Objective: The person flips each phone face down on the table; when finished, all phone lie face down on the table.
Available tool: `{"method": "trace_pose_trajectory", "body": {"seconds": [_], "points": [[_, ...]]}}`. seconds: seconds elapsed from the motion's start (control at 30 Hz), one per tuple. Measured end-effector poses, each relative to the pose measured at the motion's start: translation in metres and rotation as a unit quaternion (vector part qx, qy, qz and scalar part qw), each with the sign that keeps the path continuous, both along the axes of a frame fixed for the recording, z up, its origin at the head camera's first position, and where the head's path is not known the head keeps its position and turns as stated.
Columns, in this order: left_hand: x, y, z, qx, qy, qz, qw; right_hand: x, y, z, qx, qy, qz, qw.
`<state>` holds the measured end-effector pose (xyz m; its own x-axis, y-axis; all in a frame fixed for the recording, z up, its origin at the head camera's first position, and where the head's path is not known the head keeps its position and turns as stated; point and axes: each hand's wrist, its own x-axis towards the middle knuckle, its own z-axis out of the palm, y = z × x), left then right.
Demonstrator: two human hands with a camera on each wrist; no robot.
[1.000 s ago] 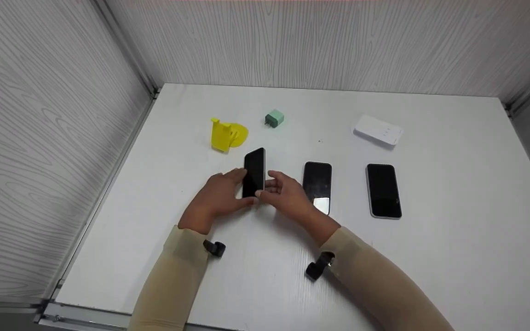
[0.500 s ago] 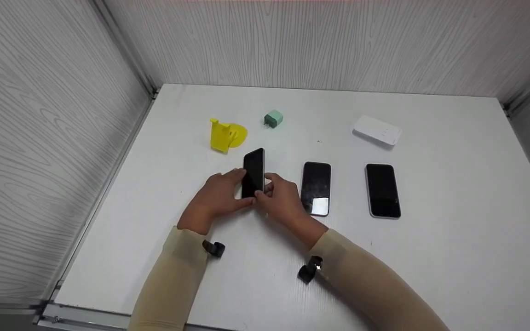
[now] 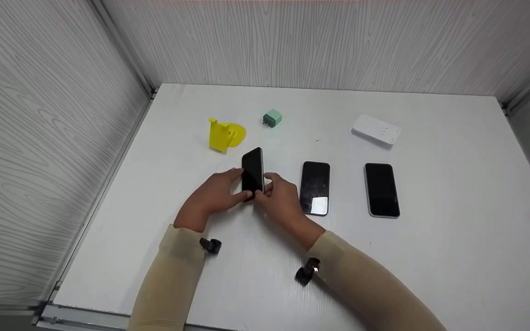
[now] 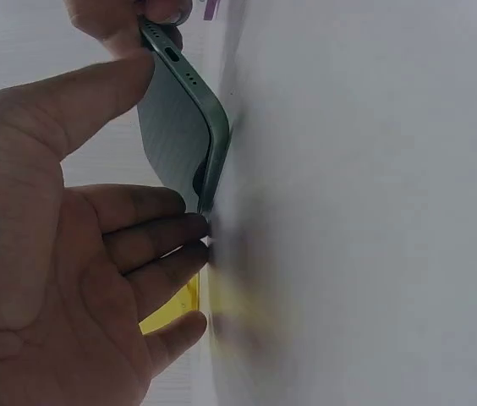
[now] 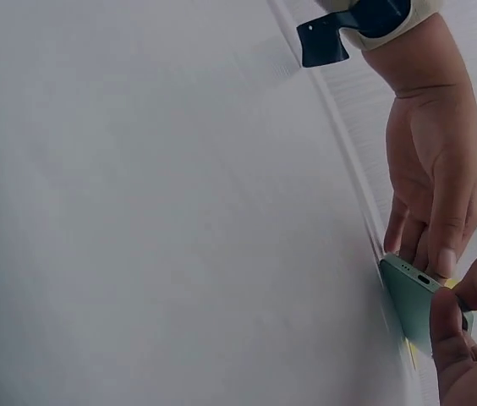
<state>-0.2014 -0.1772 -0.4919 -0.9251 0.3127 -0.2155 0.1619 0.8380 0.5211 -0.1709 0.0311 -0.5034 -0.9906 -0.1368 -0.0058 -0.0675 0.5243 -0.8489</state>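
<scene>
Both hands are pinching the green-backed phone [image 3: 252, 172] at its lower end — left hand [image 3: 212, 197] with thumb and fingertips on one long side, right hand [image 3: 281, 198] curled round the other — and it is standing tilted on its long edge on the tabletop [image 3: 453, 184], just in front of the yellow stand [image 3: 223, 133]. The grip is sitting low and only on fingertips, so the top-heavy phone is likely tipping flat or sliding on the smooth surface if either pinch is loosening. Drifting right is also risking a knock against the middle phone [image 3: 314, 187], which is lying just beside the right hand.
</scene>
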Motion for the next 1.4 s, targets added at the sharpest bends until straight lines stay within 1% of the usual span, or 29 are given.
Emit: {"method": "trace_pose_trajectory", "body": {"seconds": [0.1,0.2,0.27,0.33,0.43,0.53,0.67,0.8,0.97,1.13,1.27,1.4], "points": [[-0.006,0.007,0.004,-0.005,0.029,0.045,0.9986,0.001,0.0,0.001,-0.001,0.011,-0.01,1.0],[-0.012,0.017,0.006,-0.014,0.067,0.095,0.9932,0.002,0.0,0.002,-0.001,0.027,-0.014,1.0],[-0.016,0.024,0.007,-0.012,0.084,0.12,0.9892,0.003,0.0,0.002,-0.002,0.04,-0.015,0.999],[-0.019,0.03,0.007,0.001,0.092,0.143,0.9855,0.004,-0.001,0.001,-0.002,0.05,-0.017,0.999],[-0.023,0.039,0.007,0.014,0.093,0.171,0.9808,0.005,-0.003,-0.001,0.001,0.064,-0.018,0.998],[-0.025,0.044,0.007,0.01,0.099,0.194,0.9759,0.008,-0.005,-0.001,0.006,0.074,-0.012,0.997],[-0.028,0.049,0.01,-0.003,0.11,0.216,0.9701,0.011,-0.007,0.0,0.017,0.09,-0.001,0.996],[-0.031,0.051,0.015,-0.012,0.109,0.233,0.9662,0.014,-0.01,0.001,0.032,0.097,0.005,0.995],[-0.036,0.052,0.021,-0.015,0.109,0.25,0.9621,0.014,-0.011,0.002,0.024,0.091,0.008,0.996],[-0.04,0.052,0.023,-0.004,0.107,0.267,0.9577,0.017,-0.011,0.002,0.016,0.087,0.013,0.996],[-0.041,0.052,0.025,-0.005,0.112,0.277,0.9541,0.017,-0.012,0.002,0.011,0.089,0.019,0.996],[-0.041,0.051,0.029,-0.015,0.118,0.282,0.9518,0.017,-0.011,0.003,0.008,0.09,0.034,0.995]]}}
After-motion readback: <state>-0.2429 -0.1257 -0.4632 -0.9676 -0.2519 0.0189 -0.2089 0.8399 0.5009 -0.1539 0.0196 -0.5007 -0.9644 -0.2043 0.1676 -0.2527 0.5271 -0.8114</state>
